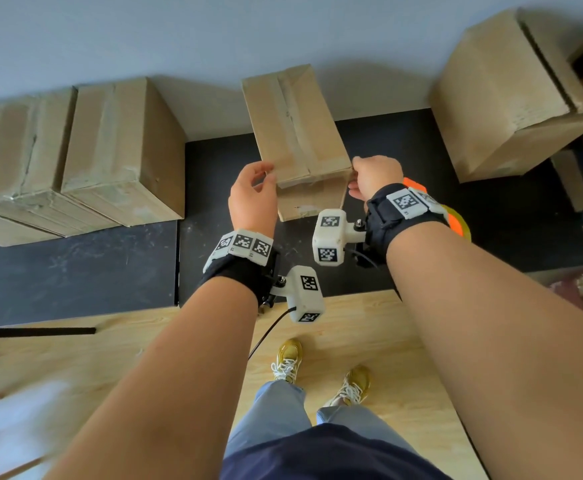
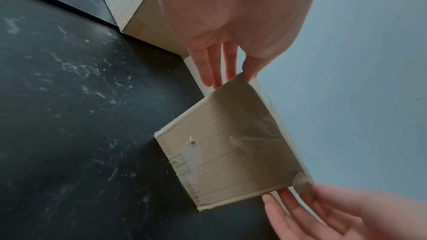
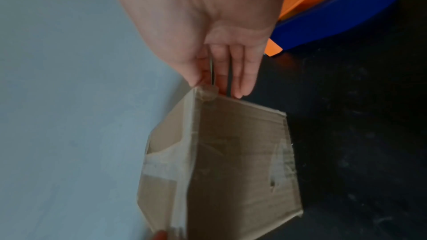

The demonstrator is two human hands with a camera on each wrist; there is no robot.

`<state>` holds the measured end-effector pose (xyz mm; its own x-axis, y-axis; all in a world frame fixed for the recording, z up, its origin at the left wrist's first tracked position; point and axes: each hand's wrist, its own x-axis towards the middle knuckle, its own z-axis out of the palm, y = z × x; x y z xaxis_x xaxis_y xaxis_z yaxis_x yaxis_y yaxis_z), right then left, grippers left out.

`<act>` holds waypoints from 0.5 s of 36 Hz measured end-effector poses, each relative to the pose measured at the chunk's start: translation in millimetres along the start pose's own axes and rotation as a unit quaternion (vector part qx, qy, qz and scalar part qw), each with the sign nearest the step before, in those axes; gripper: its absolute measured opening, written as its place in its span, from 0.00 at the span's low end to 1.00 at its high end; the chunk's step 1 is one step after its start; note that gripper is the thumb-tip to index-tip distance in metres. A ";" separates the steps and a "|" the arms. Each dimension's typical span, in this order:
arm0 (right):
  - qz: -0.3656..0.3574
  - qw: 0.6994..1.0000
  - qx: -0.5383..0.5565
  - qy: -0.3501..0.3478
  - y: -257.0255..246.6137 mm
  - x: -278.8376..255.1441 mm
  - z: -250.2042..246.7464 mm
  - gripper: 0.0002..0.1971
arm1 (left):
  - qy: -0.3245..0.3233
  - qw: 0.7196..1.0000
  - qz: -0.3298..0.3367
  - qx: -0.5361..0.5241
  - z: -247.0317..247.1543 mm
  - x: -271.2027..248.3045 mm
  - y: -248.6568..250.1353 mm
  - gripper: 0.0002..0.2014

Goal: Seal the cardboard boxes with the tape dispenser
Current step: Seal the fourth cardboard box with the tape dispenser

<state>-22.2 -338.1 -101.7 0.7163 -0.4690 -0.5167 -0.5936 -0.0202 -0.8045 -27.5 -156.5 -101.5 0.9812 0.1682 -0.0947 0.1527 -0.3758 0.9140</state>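
A person's left hand [image 1: 253, 199] and right hand [image 1: 374, 174] pinched the near corners of a small cardboard box [image 1: 297, 133] on the black table [image 1: 75, 265], apparently positioning it; the tape dispenser [image 1: 456, 220] beside the right wrist seemingly came next.

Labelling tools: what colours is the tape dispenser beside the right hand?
Orange and blue. The tape dispenser shows best in the right wrist view.
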 end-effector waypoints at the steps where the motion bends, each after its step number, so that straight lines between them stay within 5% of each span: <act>1: -0.013 1.000 -0.002 0.017 3.9 3.4 2.5 0.25 | -0.003 1.000 0.002 0.001 -0.4 0.3 0.2 0.11; 4: -0.024 0.998 0.002 0.053 29.8 30.3 6.2 0.29 | -0.005 1.000 0.006 0.001 -0.7 -1.1 -1.1 0.11; 7: -0.032 0.995 -0.013 0.090 14.9 -9.3 -1.4 0.25 | -0.003 1.000 0.004 0.000 -0.2 -4.8 -3.6 0.12; 13: -0.188 0.969 -0.151 0.056 17.3 -22.2 -6.7 0.20 | -0.004 1.000 0.012 0.026 -1.2 -6.5 -4.1 0.12; 18: -0.234 0.946 -0.212 0.079 17.5 -20.9 -2.4 0.14 | -0.003 0.999 0.016 0.038 -1.0 -4.4 -4.1 0.12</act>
<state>-48.4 -330.8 -104.3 0.8928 -0.4469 -0.0564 -0.3437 -0.5949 -0.7266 -32.6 -154.8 -104.4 0.9862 0.1505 -0.0686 0.1300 -0.4485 0.8843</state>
